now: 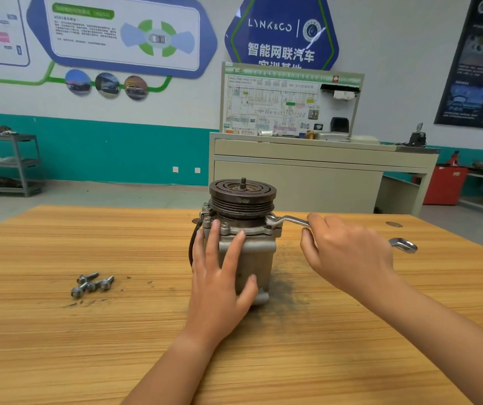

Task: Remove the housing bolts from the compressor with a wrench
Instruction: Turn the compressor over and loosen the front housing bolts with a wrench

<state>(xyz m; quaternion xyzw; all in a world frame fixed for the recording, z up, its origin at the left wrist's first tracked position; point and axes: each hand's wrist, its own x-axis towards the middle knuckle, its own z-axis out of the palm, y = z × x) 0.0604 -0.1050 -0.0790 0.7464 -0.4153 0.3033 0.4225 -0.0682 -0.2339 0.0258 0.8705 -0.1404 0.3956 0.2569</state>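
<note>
Head view: looks forward-down, close over wooden table (59, 331), facing wall.

1. Wooden table (59, 346), with a dark dusty smudge (285, 290) near its middle.
2. Beyond the table's far edge, a beige training bench (298, 176) carrying an upright wiring-diagram board (275, 106).
3. Grey metal shelving (9, 165) far left, red cabinet (444, 185) far right.
4. Blue hexagon sign (281, 33) on the wall.
</note>
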